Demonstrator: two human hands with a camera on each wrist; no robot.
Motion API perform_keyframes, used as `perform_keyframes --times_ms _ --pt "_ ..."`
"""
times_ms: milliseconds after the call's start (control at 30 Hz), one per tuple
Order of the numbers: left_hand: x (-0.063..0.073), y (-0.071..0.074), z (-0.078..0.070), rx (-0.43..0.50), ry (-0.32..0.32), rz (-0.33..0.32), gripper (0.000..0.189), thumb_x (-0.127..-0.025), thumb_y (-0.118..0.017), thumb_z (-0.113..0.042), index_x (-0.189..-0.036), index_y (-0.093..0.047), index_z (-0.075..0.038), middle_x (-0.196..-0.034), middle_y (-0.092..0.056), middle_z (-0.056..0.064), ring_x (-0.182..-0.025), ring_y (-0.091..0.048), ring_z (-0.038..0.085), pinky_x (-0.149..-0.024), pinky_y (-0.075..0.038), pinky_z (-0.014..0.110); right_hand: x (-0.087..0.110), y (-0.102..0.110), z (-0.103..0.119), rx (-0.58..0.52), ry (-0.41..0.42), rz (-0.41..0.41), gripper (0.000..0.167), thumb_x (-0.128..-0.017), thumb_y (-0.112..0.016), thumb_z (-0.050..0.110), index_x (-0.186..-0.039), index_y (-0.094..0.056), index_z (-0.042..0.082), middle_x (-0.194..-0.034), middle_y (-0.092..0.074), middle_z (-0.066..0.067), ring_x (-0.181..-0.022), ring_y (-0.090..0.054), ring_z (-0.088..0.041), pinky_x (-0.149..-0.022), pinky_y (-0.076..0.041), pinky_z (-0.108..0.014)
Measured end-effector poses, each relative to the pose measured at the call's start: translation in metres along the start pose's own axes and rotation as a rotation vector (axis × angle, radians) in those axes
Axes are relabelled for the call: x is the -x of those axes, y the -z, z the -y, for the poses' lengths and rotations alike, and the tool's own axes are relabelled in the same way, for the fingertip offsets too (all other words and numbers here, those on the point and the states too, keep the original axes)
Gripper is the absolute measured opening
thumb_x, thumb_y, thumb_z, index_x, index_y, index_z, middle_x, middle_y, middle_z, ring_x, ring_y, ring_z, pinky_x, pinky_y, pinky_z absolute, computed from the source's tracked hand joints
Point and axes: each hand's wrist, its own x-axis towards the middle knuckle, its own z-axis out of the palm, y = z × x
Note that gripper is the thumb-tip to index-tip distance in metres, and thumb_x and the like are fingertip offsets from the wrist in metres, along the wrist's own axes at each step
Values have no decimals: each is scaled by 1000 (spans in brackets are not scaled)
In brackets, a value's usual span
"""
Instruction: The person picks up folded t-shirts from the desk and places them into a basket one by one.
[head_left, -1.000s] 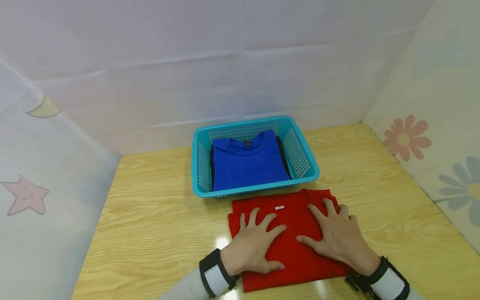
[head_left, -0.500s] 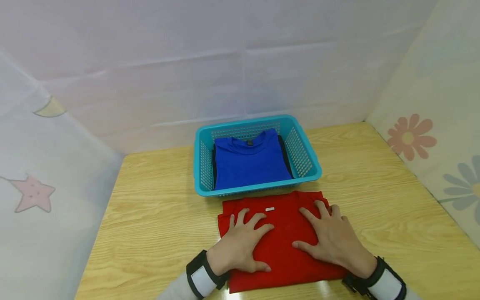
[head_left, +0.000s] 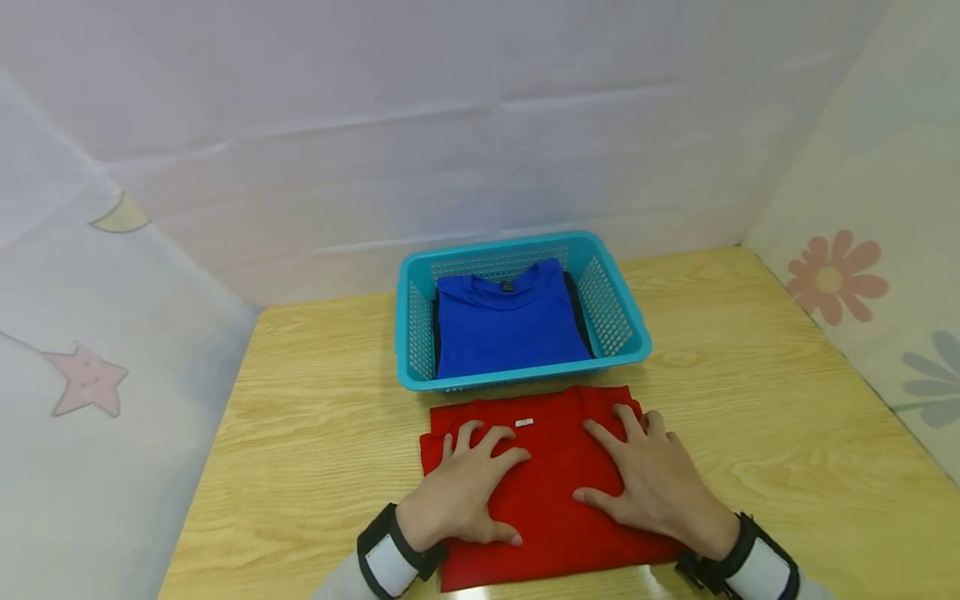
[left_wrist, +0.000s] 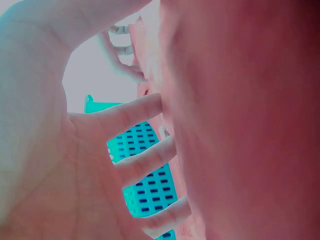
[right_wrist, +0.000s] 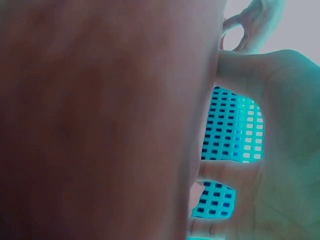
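Note:
A folded red shirt (head_left: pixel 555 500) lies flat on the table, with a small white label (head_left: pixel 524 422) near its neckline. My left hand (head_left: pixel 465 487) is spread over its left part, fingertips touching the cloth. On the right part rests my right hand (head_left: pixel 652 479), fingers apart and thumb pointing inward. Both wrist views show the palms raised a little off the fabric while the fingertips meet it. Just beyond the shirt stands a turquoise basket (head_left: pixel 525 377) holding a folded blue shirt (head_left: pixel 510 329). Dark cloth (head_left: pixel 577 312) peeks out from under the blue shirt.
The wooden table (head_left: pixel 315 417) extends to both sides of the shirt. White sheeting (head_left: pixel 375 167) hangs behind it. On the right a flower-printed sheet (head_left: pixel 840 275) borders the table edge, and a sheet with a pink star (head_left: pixel 87 379) hangs on the left.
Both hands and the red shirt have shifted left relative to the basket, the shirt sliding along under the fingers. The basket stays in place; the whole view drifts slightly.

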Motion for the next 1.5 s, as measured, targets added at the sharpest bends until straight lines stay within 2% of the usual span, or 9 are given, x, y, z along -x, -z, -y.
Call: perform_keyframes --times_ms 167,333,500,700,833,933,1133,1333,1500 --pt "7 2 7 10 -4 0 90 -76 -92 -54 -154 -53 -32 -167 -36 0 -155 -25 40 -118 -35 74 -1 2 4 -42 13 -1 92 -74 -81 76 -145 -66 19 -146 -52 -23 -116 -51 -48 -76 -60 -55" --pt "14 0 12 22 10 -26 79 -87 -83 -52 -156 -52 -28 -167 -39 0 -157 -29 37 -122 -35 68 -2 7 2 -125 0 39 87 -75 -86 69 -144 -66 19 -146 -52 -21 -115 -52 -47 -72 -60 -54" --pt "24 -1 14 134 99 -144 70 -96 -76 -49 -152 -55 -14 -166 -42 7 -155 -32 40 -122 -34 66 -1 15 -7 -253 -26 40 79 -79 -89 59 -141 -67 14 -145 -56 -18 -115 -55 -46 -75 -61 -57" --pt "33 0 18 278 209 -329 76 -95 -79 -37 -155 -47 -4 -167 -33 18 -153 -25 49 -118 -33 72 4 21 -15 -487 -23 -8 68 -87 -87 48 -139 -65 10 -146 -56 -21 -122 -51 -49 -88 -56 -66" --pt "38 1 23 362 275 -367 84 -96 -79 -38 -159 -38 -1 -172 -20 21 -153 -19 54 -116 -33 76 7 26 -19 -632 -70 1 69 -94 -81 41 -148 -55 6 -158 -42 -28 -134 -44 -53 -96 -49 -77" --pt "43 2 27 468 268 -353 91 -96 -79 -38 -162 -31 -1 -175 -11 20 -154 -19 53 -114 -36 76 7 27 -21 -728 -110 -15 70 -99 -77 34 -153 -46 2 -160 -36 -31 -140 -41 -54 -103 -44 -79" --pt "46 4 38 741 237 -387 97 -96 -79 -35 -163 -20 1 -174 0 19 -157 -16 48 -119 -31 74 0 24 -28 -881 -224 46 82 -106 -69 32 -163 -23 -4 -161 -32 -35 -136 -48 -62 -99 -56 -68" --pt "46 8 49 1060 364 -413 93 -98 -78 -32 -160 -15 -2 -166 -16 25 -151 -31 53 -119 -35 70 -7 19 -41 -1042 -335 211 88 -109 -63 35 -164 -11 -10 -160 -38 -39 -136 -56 -52 -103 -58 -55" --pt "51 10 59 1202 419 -360 92 -95 -83 -23 -159 -20 -3 -162 -31 29 -133 -52 48 -105 -52 52 -8 11 -50 -1205 -346 296 77 -112 -59 29 -158 -19 -18 -142 -62 -30 -116 -71 -28 -94 -62 -37"
